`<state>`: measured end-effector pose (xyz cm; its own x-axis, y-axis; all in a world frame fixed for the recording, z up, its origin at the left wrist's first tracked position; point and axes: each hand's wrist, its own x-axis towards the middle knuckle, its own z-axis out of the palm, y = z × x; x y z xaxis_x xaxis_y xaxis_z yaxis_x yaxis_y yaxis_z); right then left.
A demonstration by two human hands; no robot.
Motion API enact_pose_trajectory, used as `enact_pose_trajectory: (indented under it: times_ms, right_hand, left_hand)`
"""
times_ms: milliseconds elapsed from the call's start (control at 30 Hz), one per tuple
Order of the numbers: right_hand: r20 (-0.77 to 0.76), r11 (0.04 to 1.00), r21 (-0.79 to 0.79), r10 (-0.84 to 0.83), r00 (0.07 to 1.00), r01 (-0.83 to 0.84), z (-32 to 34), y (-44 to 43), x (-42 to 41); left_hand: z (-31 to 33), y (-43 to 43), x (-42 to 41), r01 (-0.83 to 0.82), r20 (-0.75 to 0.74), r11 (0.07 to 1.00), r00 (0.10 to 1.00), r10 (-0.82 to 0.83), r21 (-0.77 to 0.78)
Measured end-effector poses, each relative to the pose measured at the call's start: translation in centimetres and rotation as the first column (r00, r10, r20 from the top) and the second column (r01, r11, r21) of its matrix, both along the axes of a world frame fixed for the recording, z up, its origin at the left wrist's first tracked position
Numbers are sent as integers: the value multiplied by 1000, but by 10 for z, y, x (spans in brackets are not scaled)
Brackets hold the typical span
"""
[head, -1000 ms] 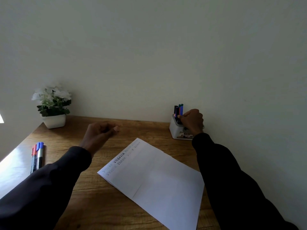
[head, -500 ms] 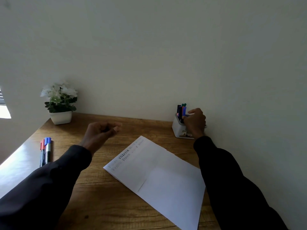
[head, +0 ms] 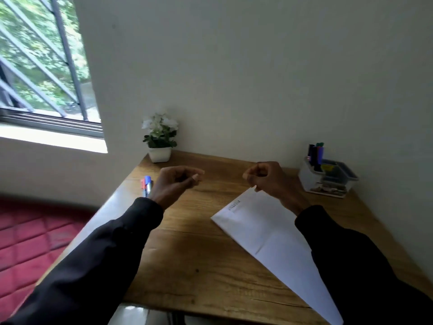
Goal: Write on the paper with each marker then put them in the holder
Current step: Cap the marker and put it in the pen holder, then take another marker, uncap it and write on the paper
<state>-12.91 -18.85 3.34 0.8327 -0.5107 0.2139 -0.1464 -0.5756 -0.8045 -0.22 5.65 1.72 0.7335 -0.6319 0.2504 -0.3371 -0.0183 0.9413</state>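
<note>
While two markers (head: 146, 185) lie flat side by side near the left edge of the table (head: 199, 254), their red and blue caps point away toward the wall (head: 257, 78). Their near ends hide behind the left hand (head: 178, 181). Some other markers (head: 316, 154) stand straight up in the holder (head: 328, 181) at the back right. Between them the paper (head: 264, 231) lies slanted. The left hand and the right hand (head: 267, 177) both hover with curled fingers and hold nothing. A little flower pot (head: 159, 154) sits by the wall.
</note>
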Motion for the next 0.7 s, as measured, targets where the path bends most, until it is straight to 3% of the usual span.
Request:
enact_pose_trajectory:
  times_ms: [333,700]
  right_hand:
    - [-105,963,-24,264,959,-268,-18,93,72]
    - [-199,942,-234,197,960,-242,-45,184,132]
  left_hand:
    - [-13,98,31,-163,-105,985,982,157,-52]
    - [-31,130,48,-262,-230,963,942,242,-58]
